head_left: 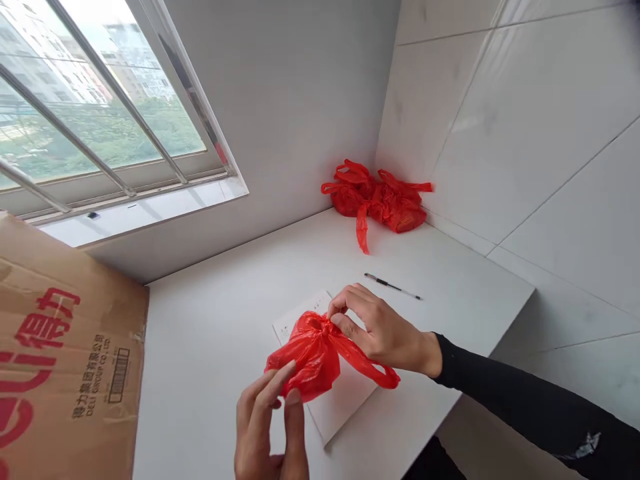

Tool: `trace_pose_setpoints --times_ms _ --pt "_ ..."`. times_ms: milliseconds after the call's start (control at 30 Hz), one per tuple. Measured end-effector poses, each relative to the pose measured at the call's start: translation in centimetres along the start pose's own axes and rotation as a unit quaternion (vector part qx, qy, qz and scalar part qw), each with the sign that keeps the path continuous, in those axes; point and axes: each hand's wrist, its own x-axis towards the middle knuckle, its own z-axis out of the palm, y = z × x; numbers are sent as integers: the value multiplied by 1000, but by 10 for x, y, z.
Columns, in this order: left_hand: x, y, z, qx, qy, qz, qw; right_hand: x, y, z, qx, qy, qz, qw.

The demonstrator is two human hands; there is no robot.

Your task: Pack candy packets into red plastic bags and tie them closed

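A red plastic bag [313, 363], gathered into a knot at its top, is over a white booklet or sheet of paper [345, 403] on the white table. My right hand [377, 327] pinches the bag at the knot between thumb and fingertips. One loop handle hangs out to the right below that hand. My left hand [273, 423] is at the bag's lower left, its thumb and fingers apart, the fingertips overlapping the red plastic in view. Whether those fingertips touch the bag is hard to see. What the bag contains is hidden.
Several knotted red plastic bags [380, 200] lie in the table's far corner against the walls. A black pen [393, 285] rests beyond my right hand. On the left stands a cardboard box [113, 307], below a barred window [100, 100]. The white table [200, 333] ends at the right.
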Motion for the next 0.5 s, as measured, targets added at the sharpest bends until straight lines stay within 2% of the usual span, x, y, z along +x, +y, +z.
trace_pose_setpoints --times_ms 100,167,233,333,500 --pt "0 7 5 52 -44 -36 997 -18 3 34 58 -40 15 997" --pt "-2 5 6 73 -77 -58 993 -25 4 45 89 -45 34 994" --pt "-2 0 4 68 -89 -79 991 -29 3 49 107 -44 54 992" --pt "2 -5 1 14 -90 -156 984 -30 1 46 122 -51 72 989" --pt "5 -9 -2 -43 -121 -213 969 -31 -2 41 135 -121 25 983"
